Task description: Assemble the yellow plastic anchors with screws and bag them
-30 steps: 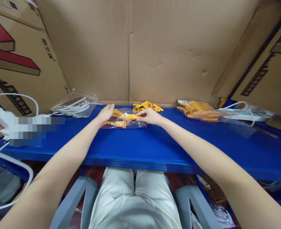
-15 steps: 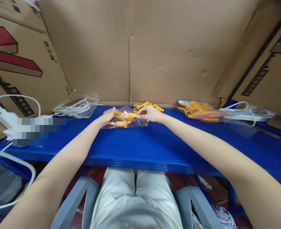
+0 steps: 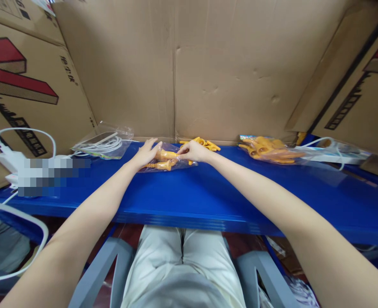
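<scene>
A clear plastic bag (image 3: 181,166) lies on the blue table (image 3: 189,192) with several yellow-orange plastic pipe-shaped pieces (image 3: 163,165) in it. My left hand (image 3: 145,153) rests at the bag's left end, fingers stretched out and a little apart. At the opposite end, my right hand (image 3: 192,151) has its fingertips pinched on one yellow-orange pipe-shaped piece (image 3: 168,154), which points left into the bag. Behind the right hand sits a loose pile of similar pieces (image 3: 210,146), partly hidden by that hand.
Another clear bag of yellow-orange pieces (image 3: 266,149) lies to the right, beside a white cable (image 3: 331,141). At left are a bagged white cable (image 3: 110,144) and white plugs (image 3: 10,158). Cardboard (image 3: 176,72) walls the back and both sides.
My right hand has shifted slightly left, carrying the pinched piece farther left over the bag. My left hand's fingers have lifted and spread more.
</scene>
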Demonstrator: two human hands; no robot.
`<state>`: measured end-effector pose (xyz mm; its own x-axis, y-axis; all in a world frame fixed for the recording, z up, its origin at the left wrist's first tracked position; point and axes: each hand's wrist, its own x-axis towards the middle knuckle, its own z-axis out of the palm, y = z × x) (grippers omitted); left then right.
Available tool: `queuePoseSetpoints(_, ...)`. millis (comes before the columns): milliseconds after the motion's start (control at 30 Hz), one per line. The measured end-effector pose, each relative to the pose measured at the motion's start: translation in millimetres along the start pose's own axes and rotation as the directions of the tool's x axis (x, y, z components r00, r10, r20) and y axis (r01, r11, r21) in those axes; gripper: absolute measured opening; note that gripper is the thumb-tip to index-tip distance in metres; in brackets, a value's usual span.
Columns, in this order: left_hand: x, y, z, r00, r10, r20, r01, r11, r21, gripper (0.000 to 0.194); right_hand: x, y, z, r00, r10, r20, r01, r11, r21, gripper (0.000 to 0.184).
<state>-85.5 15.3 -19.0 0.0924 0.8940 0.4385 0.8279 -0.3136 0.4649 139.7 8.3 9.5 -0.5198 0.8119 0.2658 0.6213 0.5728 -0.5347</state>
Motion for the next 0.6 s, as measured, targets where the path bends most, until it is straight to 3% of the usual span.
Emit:
queuePoseSetpoints(200,-20.7,41.3,-18.8,0.943,0.328,0.060,-0.328,0.945,-0.003,0.058,-0.9,2.8,0.4,1.000,-0.015,0.003,0.016,0.999,-0.032,0.013)
queuePoseSetpoints(267,-27.3,55.9,-21.0,0.891,0.431,0.141,-0.446,0.890,0.093,0.050,-1.9,4.8,1.4,1.000,-0.003,0.006,0.003,1.000,-0.025,0.012)
queuePoseSetpoints(333,-32.5,69.2,-19.7,0.810,0.530,0.252,-0.576,0.798,0.176,0.040,-2.9,7.6,2.5,0.999,0.017,0.033,-0.016,1.000,-0.007,0.011)
queuePoseSetpoints(433,-36.6,83.3,-14.9,0.725,0.588,0.358,-0.685,0.666,0.294,0.035,-4.1,14.4,4.8,0.997,0.015,0.074,-0.019,0.998,0.054,0.006)
queuePoseSetpoints(600,-34.9,91.9,-17.2,0.682,0.576,0.451,-0.731,0.540,0.417,0.035,-4.3,26.2,8.5,0.997,-0.064,0.052,0.057,0.990,0.128,0.009)
